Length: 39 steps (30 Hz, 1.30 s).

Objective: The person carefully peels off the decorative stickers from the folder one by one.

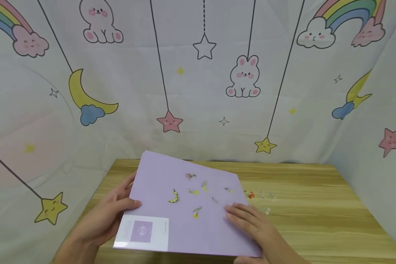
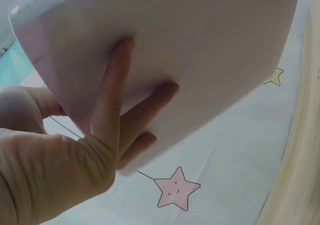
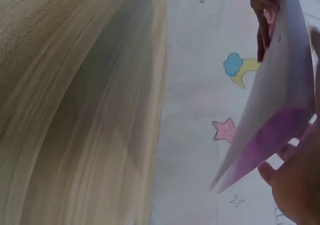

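A lilac file folder [image 1: 214,231] is held tilted above the table, with a white label [image 1: 176,234] at its lower left corner. Small flower stickers, among them a yellow crescent sprig [image 1: 174,197] and a pink bunch [image 1: 189,176], lie on its face. My left hand [image 1: 100,216] grips the left edge, thumb on top; the left wrist view shows its fingers [image 2: 117,80] spread against the underside. At the right edge my right hand [image 1: 264,229] holds the folder, fingers over the face and thumb below. The right wrist view shows the folder's sheets [image 3: 280,130] slightly parted.
On the wood-grain table [image 1: 316,205], right of the folder, lie more flower pieces: an orange-red one [image 1: 250,194] and a pale one [image 1: 266,211]. Behind stands a white cloth backdrop [image 1: 135,91] printed with stars, moons and rabbits.
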Available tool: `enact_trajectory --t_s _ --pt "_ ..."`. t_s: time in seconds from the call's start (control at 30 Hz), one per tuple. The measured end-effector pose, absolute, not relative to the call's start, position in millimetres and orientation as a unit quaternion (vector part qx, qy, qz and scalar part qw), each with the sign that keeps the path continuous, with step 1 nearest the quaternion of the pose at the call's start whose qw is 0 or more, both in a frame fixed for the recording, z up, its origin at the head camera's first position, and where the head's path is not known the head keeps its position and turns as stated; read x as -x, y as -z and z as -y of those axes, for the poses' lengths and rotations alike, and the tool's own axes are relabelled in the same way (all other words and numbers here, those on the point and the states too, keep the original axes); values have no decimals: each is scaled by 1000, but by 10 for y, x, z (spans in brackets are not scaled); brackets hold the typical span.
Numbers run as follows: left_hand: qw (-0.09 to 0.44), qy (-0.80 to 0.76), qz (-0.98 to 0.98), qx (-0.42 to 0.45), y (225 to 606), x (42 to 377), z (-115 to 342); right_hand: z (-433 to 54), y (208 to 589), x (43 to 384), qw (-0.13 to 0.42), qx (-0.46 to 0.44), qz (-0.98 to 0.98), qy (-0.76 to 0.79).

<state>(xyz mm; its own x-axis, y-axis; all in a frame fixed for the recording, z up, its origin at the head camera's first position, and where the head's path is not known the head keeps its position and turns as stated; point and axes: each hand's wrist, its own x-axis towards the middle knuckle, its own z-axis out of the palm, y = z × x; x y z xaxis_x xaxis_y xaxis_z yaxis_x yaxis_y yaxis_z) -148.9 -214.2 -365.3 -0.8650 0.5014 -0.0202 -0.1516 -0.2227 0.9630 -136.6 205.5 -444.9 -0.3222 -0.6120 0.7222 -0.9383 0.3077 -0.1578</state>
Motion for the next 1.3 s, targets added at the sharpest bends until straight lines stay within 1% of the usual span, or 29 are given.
enact_trajectory --t_s 0.07,0.2,0.37,0.43,0.53,0.67,0.77,0.87,1.13,1.3 --pt "212 -772 -575 -167 3675 1475 2180 -2110 4454 1357 240 -470 779 -339" --pt "215 -784 -540 -216 3713 1450 2241 -2193 4434 1369 146 -332 811 -459" --pt "226 -795 -493 -273 3759 1446 2285 -2251 4396 1474 -11 -162 747 -644" --pt "226 -797 -485 -279 3779 1446 2293 -2270 4378 1507 -62 -117 702 -699" --pt "226 -800 -484 -275 3822 1453 2299 -2282 4361 1537 -116 -80 649 -748" --pt "239 -795 -486 -274 3912 1489 2325 -2281 4385 1554 -149 -70 639 -751" --pt "245 -782 -509 -263 3988 1526 2353 -2275 4420 1569 -157 -66 656 -736" --pt "238 -754 -563 -241 4049 1553 2379 -2259 4448 1583 -159 -73 679 -713" --pt "194 -614 -755 -122 4057 1550 2334 -2196 4532 1641 -142 -80 736 -658" --pt "155 -522 -835 -75 4131 1581 2222 -2148 4590 1692 -129 -89 770 -618"
